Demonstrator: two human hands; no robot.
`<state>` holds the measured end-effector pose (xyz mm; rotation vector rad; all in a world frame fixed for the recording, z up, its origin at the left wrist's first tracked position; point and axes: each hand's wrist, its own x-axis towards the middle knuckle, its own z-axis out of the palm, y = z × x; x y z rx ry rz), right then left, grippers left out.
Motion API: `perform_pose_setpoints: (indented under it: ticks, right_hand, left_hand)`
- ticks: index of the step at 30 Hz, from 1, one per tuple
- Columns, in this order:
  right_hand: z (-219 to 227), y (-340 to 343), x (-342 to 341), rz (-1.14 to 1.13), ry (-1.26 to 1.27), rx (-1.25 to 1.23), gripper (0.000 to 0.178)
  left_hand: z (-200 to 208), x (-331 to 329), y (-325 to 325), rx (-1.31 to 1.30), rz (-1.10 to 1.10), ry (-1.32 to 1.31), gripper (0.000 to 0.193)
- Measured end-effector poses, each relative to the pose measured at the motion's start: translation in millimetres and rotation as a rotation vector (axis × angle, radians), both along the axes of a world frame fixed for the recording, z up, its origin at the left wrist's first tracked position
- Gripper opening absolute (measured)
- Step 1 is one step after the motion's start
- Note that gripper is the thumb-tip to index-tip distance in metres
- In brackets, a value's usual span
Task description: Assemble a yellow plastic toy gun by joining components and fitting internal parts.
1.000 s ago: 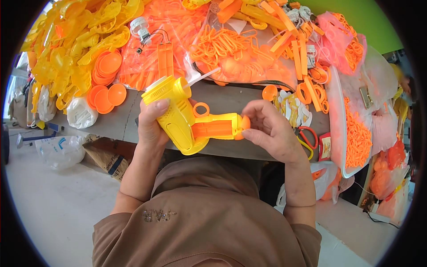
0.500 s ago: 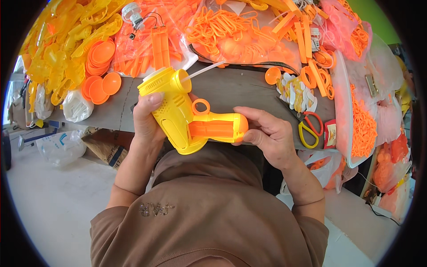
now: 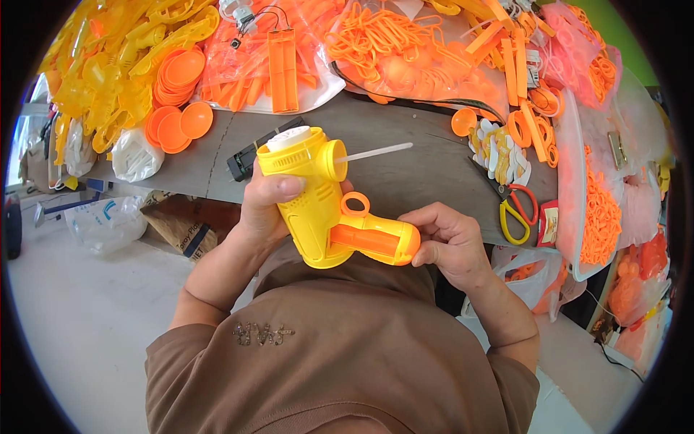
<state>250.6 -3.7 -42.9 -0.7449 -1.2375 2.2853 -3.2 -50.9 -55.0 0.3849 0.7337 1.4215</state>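
A yellow plastic toy gun (image 3: 312, 217) is held over my lap, just off the table's front edge. My left hand (image 3: 267, 202) is closed round its body, with the thumb on the side facing me. A thin white tube (image 3: 376, 152) sticks out to the right from the round yellow end, and a white round part (image 3: 289, 139) shows at the top. Below the tube sits an orange ring (image 3: 355, 205). The handle points right and has an orange insert (image 3: 361, 241) along it. My right hand (image 3: 457, 242) pinches the handle's rounded orange end (image 3: 410, 246) between thumb and fingers.
A dark tool (image 3: 242, 163) lies partly hidden behind the gun. Yellow shells (image 3: 108, 79), orange discs (image 3: 196, 119) and orange hooked parts (image 3: 383, 36) pile along the back. Red-and-yellow-handled scissors (image 3: 517, 213) lie right, beside a clear bin (image 3: 571, 188) of small orange pieces.
The toy gun and both hands sit slightly lower and further right in view, as does the table. The dark tool behind the gun shows more. Both grips look the same.
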Motion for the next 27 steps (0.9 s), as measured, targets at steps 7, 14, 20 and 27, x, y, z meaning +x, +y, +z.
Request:
perform_pose_setpoints:
  ticks: [7, 14, 20, 27]
  right_hand:
    - [15, 10, 3, -0.177, -0.227, 0.286, 0.049]
    - [39, 27, -31, -0.113, -0.43, 1.443, 0.056]
    - [19, 16, -46, -0.004, -0.234, 0.981, 0.04]
    - [12, 12, -44, -0.056, -0.148, 1.068, 0.038]
  left_hand:
    - [-3, -6, 3, 0.029, -0.024, 0.18, 0.073]
    - [5, 8, -2, 0.016, -0.076, 0.492, 0.075]
    - [9, 15, -5, 0.087, -0.126, 0.525, 0.07]
    - [6, 16, -7, 0.18, -0.111, 0.714, 0.07]
